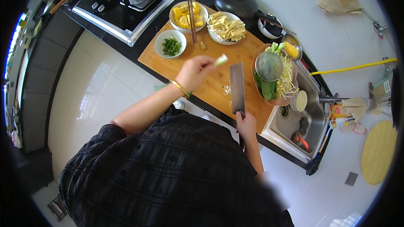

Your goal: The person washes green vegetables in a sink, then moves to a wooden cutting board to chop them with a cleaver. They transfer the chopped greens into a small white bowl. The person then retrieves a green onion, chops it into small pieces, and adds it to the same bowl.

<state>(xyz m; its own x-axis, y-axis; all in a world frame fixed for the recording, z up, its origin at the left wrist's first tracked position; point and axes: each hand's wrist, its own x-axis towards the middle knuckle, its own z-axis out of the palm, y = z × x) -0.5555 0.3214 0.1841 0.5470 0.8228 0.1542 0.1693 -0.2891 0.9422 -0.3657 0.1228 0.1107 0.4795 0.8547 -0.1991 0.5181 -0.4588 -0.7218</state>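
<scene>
Nearest to the camera, the right hand (246, 122) is closing its fingers around the handle of a cleaver (237, 87), whose broad blade is lying flat along the wooden cutting board (168, 61) on the dark desk (139, 52). I judge the cleaver to be heavy, stiff and sharp, so the handle is the only safe place to hold it. Higher up, the left hand (194, 72) is pinching a short piece of scallion (221, 60) between the fingertips, just above the board; this piece is looking light, soft and a little slippery, easy to crush. Behind it, a small white bowl (170, 44) is holding chopped greens, another bowl (188, 16) is carrying yellow corn chunks with chopsticks (191, 17) across it, and a plate (226, 27) is holding pale tofu strips. To the right, a basin (274, 77) is containing leafy vegetables, bean sprouts and a mesh strainer (269, 66).
</scene>
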